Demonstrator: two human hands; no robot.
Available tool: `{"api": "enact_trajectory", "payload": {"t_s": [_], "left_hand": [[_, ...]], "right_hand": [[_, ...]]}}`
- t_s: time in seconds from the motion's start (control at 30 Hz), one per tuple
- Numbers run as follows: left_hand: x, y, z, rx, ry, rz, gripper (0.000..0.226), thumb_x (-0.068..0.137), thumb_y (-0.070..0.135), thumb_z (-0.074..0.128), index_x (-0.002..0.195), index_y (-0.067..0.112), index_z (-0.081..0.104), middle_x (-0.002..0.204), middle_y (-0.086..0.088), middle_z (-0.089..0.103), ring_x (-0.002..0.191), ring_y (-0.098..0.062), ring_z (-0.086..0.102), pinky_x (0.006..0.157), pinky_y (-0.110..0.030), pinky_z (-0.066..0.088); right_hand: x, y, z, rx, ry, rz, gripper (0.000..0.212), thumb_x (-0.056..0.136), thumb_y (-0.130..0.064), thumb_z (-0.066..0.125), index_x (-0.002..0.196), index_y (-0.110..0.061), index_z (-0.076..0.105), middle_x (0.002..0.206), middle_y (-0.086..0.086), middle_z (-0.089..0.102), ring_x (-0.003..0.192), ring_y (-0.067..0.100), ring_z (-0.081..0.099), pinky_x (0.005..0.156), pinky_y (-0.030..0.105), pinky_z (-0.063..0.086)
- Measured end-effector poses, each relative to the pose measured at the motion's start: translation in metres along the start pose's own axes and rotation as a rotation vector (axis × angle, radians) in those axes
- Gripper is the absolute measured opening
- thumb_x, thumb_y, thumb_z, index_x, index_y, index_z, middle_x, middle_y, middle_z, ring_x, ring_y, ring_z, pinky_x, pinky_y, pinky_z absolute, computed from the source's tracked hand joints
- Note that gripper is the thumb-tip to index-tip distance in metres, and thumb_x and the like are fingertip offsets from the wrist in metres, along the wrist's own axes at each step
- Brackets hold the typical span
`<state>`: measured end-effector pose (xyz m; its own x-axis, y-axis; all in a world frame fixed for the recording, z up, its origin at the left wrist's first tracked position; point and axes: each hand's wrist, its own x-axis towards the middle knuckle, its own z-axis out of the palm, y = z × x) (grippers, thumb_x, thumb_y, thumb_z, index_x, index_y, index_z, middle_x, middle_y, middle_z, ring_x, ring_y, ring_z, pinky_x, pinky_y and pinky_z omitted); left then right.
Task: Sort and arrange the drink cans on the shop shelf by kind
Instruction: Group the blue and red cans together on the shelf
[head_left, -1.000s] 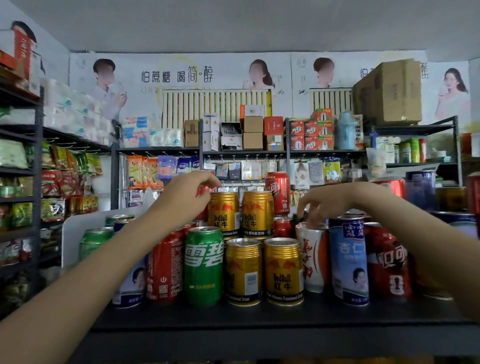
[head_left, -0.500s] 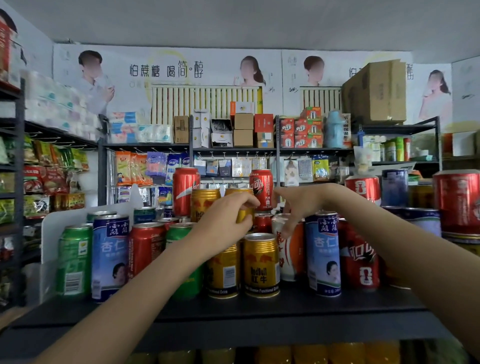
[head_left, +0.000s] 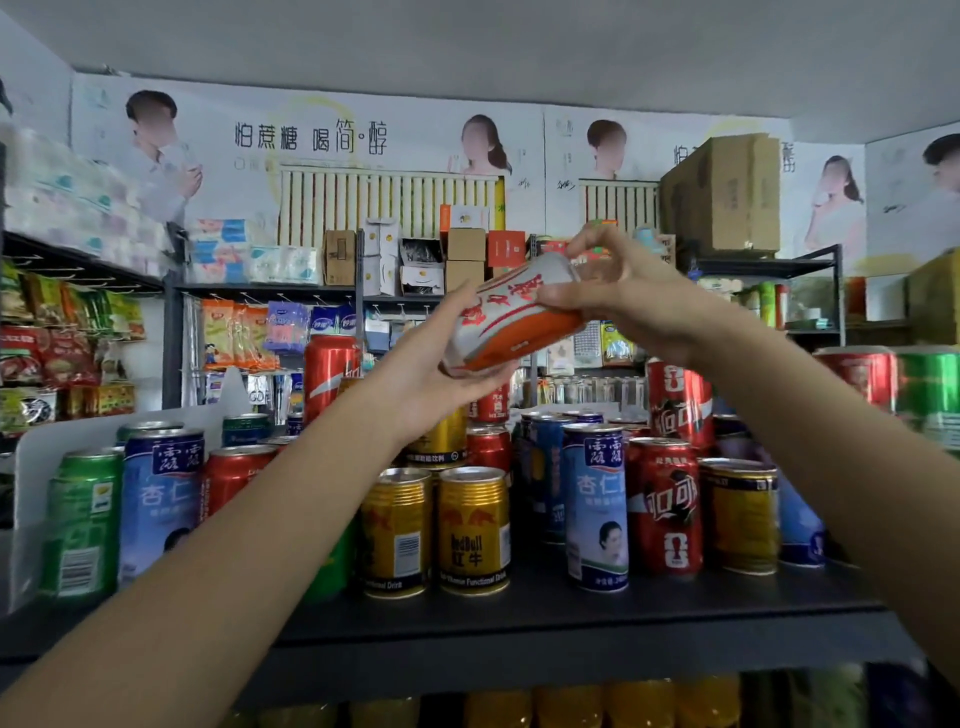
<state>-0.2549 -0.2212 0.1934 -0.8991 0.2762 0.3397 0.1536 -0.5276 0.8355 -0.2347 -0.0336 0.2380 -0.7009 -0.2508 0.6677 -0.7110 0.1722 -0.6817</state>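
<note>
A white and orange can (head_left: 511, 317) is tilted in the air above the shelf, held between both hands. My left hand (head_left: 426, 364) cups its lower end from below. My right hand (head_left: 628, 296) grips its upper end from the right. On the dark shelf (head_left: 519, 618) below stand mixed cans: two gold cans (head_left: 472, 530) at the front middle, a blue and white can (head_left: 596, 506) right of them, a red can (head_left: 666, 506), another gold can (head_left: 743, 514), and at the left a green can (head_left: 83, 525), a blue and white can (head_left: 161, 493) and a red can (head_left: 234, 478).
More cans are stacked behind, with a tall red can (head_left: 328, 371) at the back and red and green cans (head_left: 893, 384) at the far right. A white divider (head_left: 31, 457) stands at the shelf's left end. Shop shelves with snacks and boxes fill the background.
My right hand has lifted the white and orange can up from the row. My left hand left the gold cans and now holds the can's lower end. The view has moved closer.
</note>
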Motion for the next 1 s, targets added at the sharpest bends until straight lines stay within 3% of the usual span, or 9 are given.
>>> {"api": "enact_trajectory", "payload": {"t_s": [0.13,0.27,0.33,0.4,0.47,0.6,0.7,0.83,1.0], "left_hand": [[0.014,0.012,0.01,0.428,0.102,0.192,0.06,0.072,0.03,0.072,0.124,0.019,0.045,0.116,-0.01,0.055,0.107,-0.027,0.055,0.086,-0.041,0.052],[0.026,0.019,0.026,0.961,0.166,0.42,0.068,0.068,0.028,0.077,0.123,0.023,0.037,0.112,-0.003,0.047,0.093,-0.019,0.055,0.088,-0.04,0.049],[0.032,0.016,0.03,1.126,0.113,0.434,0.07,0.068,0.03,0.077,0.124,0.023,0.036,0.115,-0.003,0.048,0.098,-0.022,0.056,0.089,-0.043,0.05],[0.036,0.007,0.028,1.238,0.054,0.372,0.07,0.068,0.035,0.077,0.123,0.025,0.035,0.12,-0.005,0.051,0.103,-0.023,0.056,0.09,-0.043,0.049],[0.039,-0.005,0.026,1.362,-0.008,0.312,0.071,0.069,0.039,0.076,0.124,0.025,0.033,0.116,-0.003,0.052,0.1,-0.022,0.058,0.088,-0.041,0.05],[0.044,-0.02,0.023,1.437,-0.018,0.286,0.068,0.073,0.041,0.073,0.125,0.02,0.034,0.109,0.001,0.046,0.102,-0.019,0.056,0.09,-0.041,0.049],[0.047,-0.021,0.024,1.438,-0.004,0.286,0.066,0.075,0.042,0.071,0.125,0.02,0.033,0.106,0.001,0.05,0.098,-0.018,0.057,0.087,-0.037,0.05],[0.052,-0.032,0.022,1.503,0.024,0.332,0.065,0.077,0.044,0.068,0.125,0.02,0.032,0.106,0.002,0.045,0.094,-0.016,0.051,0.077,-0.029,0.044],[0.057,-0.051,0.01,1.603,-0.033,0.209,0.065,0.077,0.044,0.068,0.125,0.021,0.031,0.107,0.0,0.05,0.09,-0.017,0.055,0.073,-0.029,0.05]], "right_hand": [[-0.012,0.023,0.001,-0.347,-0.086,0.041,0.056,0.072,-0.017,0.076,0.116,-0.02,0.042,0.11,0.0,0.053,0.095,0.014,0.059,0.074,0.024,0.051],[-0.017,0.043,-0.01,-0.355,-0.032,0.047,0.049,0.077,-0.02,0.073,0.118,-0.02,0.046,0.111,0.001,0.058,0.102,0.015,0.059,0.088,0.033,0.051],[-0.023,0.049,-0.019,-0.348,-0.043,0.084,0.05,0.073,-0.036,0.072,0.115,-0.021,0.049,0.112,0.0,0.06,0.105,0.015,0.059,0.089,0.033,0.049],[-0.03,0.055,-0.024,-0.449,-0.174,0.176,0.064,0.061,-0.055,0.07,0.113,-0.025,0.05,0.114,-0.001,0.058,0.105,0.014,0.058,0.091,0.034,0.048],[-0.036,0.062,-0.023,-0.59,-0.279,0.252,0.068,0.063,-0.055,0.071,0.119,-0.027,0.046,0.117,-0.002,0.055,0.106,0.013,0.055,0.092,0.032,0.046],[-0.039,0.079,-0.019,-0.713,-0.314,0.24,0.064,0.073,-0.04,0.074,0.127,-0.026,0.041,0.12,-0.005,0.049,0.112,0.014,0.048,0.093,0.029,0.043],[-0.039,0.083,-0.019,-0.689,-0.273,0.212,0.061,0.072,-0.036,0.077,0.121,-0.027,0.043,0.108,-0.003,0.055,0.095,0.011,0.054,0.077,0.021,0.046],[-0.038,0.086,-0.028,-0.586,-0.263,0.228,0.066,0.067,-0.029,0.081,0.119,-0.031,0.041,0.102,0.003,0.055,0.09,0.014,0.055,0.077,0.027,0.045],[-0.042,0.088,-0.033,-0.535,-0.26,0.232,0.064,0.067,-0.024,0.081,0.116,-0.033,0.041,0.103,0.01,0.061,0.092,0.023,0.061,0.082,0.034,0.051]]}}
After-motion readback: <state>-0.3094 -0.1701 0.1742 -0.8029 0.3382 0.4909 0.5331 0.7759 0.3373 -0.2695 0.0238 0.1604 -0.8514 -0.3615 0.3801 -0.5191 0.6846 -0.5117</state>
